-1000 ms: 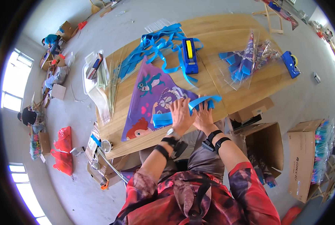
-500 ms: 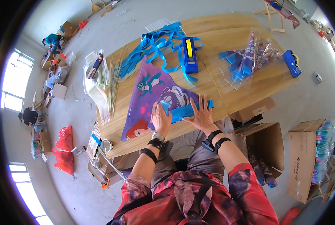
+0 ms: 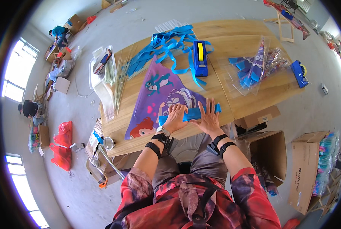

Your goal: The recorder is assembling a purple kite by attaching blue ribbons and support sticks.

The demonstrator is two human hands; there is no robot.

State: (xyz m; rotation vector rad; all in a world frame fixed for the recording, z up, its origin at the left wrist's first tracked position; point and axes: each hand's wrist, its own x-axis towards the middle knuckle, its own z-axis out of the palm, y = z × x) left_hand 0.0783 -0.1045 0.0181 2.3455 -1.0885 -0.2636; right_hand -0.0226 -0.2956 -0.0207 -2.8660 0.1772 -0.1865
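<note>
A purple triangular kite sheet [image 3: 159, 91] with cartoon figures lies on the wooden table in front of me. Along its near right edge runs a folded blue ribbon [image 3: 193, 113]. My left hand [image 3: 175, 119] is on the ribbon's left part, its fingers bent and close together over it; the fingertips are partly hidden. My right hand [image 3: 209, 120] rests flat on the ribbon's right end with fingers spread, its thumb toward the left hand. Just beyond the sheet stands a blue tape dispenser [image 3: 200, 63] with a yellow roll.
Loose blue ribbons [image 3: 155, 49] lie at the table's far side. Thin sticks [image 3: 122, 82] and a white tray [image 3: 94, 82] are on the left. Bagged kites [image 3: 252, 68] and a second tape dispenser [image 3: 299, 73] sit right. An open cardboard box [image 3: 268, 152] stands below the table edge.
My left hand has slid right along the ribbon, closer to my right hand, and the raised ribbon piece beside it is down. The right hand stays on the ribbon's end.
</note>
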